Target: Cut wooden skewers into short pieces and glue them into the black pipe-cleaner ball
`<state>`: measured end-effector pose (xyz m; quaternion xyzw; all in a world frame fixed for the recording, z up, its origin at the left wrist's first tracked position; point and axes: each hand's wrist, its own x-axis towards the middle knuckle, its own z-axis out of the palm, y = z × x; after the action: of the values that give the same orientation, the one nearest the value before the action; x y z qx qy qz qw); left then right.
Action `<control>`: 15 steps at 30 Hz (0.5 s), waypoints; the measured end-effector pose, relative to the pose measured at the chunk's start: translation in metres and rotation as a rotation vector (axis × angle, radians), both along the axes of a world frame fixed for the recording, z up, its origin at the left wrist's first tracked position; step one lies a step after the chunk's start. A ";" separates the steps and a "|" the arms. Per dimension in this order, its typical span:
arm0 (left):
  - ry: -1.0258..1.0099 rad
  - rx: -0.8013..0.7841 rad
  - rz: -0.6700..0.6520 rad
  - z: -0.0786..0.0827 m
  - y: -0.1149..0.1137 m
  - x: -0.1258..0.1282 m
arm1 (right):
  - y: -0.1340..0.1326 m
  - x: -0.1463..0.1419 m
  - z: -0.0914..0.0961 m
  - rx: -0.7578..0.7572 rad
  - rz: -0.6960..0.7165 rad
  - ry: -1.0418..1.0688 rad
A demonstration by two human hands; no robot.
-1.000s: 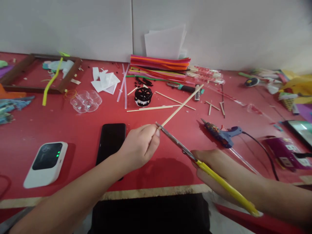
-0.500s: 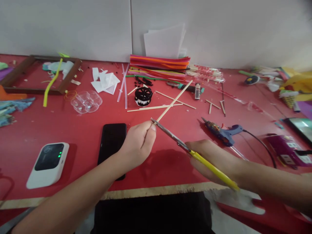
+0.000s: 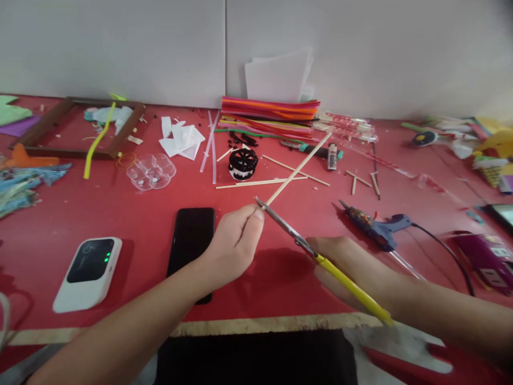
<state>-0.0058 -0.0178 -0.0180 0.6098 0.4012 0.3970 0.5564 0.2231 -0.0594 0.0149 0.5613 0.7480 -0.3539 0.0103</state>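
My left hand is closed around the lower end of a thin wooden stick, which slants up to the right over the table. My right hand grips a pair of scissors with yellow handles. The scissor blades meet the stick right beside my left thumb. Behind the stick stands a small round black frame like a spoked wheel, with a white and pale band under it. More wooden sticks lie in front of it and to its right.
A black phone and a white device with green lights lie on the left. A blue glue gun with its cord lies on the right. Pipe cleaners are stacked by the wall, near pliers and a small bottle.
The whole view has shifted, so the table's things appear slightly farther right and lower. Both hands keep their hold, with the blades still at the stick near my left thumb.
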 end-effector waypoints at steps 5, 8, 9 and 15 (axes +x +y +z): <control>-0.159 -0.183 -0.080 -0.003 0.001 0.003 | 0.002 0.003 -0.003 -0.022 -0.046 -0.042; -0.259 -0.282 -0.108 -0.003 0.002 0.007 | 0.005 0.003 -0.002 -0.034 -0.041 -0.017; -0.291 -0.311 -0.112 -0.002 0.003 0.008 | 0.005 0.003 -0.001 -0.032 -0.032 -0.010; -0.428 -0.500 -0.207 0.003 0.004 0.009 | -0.001 0.008 -0.008 0.004 -0.024 0.062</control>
<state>0.0034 -0.0137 -0.0153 0.3951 0.2959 0.3468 0.7975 0.2309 -0.0601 0.0068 0.5592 0.7418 -0.3698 -0.0182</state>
